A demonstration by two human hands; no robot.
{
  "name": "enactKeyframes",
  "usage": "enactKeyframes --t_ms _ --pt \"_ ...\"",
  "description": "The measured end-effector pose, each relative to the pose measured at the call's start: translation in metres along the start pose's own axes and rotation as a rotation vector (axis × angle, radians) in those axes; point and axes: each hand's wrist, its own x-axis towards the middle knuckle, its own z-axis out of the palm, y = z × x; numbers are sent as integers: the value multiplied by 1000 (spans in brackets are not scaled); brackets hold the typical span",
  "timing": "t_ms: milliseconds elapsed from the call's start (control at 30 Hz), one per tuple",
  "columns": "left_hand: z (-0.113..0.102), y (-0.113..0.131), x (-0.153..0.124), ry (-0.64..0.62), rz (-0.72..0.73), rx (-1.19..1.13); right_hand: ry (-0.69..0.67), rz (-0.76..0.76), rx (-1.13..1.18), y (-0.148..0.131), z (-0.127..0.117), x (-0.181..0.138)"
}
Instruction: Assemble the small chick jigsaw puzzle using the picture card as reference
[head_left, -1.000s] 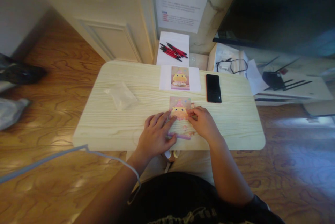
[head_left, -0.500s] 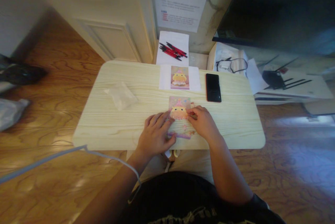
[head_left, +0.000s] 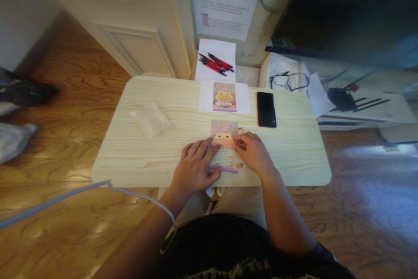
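A small cartoon picture [head_left: 224, 129] of a yellow figure in a pink hat lies on the table in front of me. Its lower part looks paler and patchy. My left hand [head_left: 196, 168] rests flat over the picture's left edge, fingers spread and holding nothing. At the right edge, my right hand [head_left: 252, 152] has its thumb and fingertips pinched together; whatever is between them is too small to make out. Small coloured bits [head_left: 240, 165] lie beside the lower right edge, partly near the right hand.
Beyond the picture is a white sheet [head_left: 243, 98] printed with the same figure. A black phone [head_left: 266, 109] lies to the right, a clear plastic bag [head_left: 152, 120] to the left. Several red-and-black pens [head_left: 216, 63] sit on paper behind the table. A grey cord [head_left: 140, 195] crosses my left wrist.
My left index finger has shifted slightly up and right over the picture. The right hand stays pinched at the right edge.
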Motion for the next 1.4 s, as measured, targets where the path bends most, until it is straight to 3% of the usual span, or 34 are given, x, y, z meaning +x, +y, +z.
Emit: enactKeyframes --t_ms 667,1400 --pt "0 -2 -3 7 29 -30 0 -3 -11 -1 0 0" --pt "-1 2 2 10 -34 -4 -3 -6 -9 0 0 0"
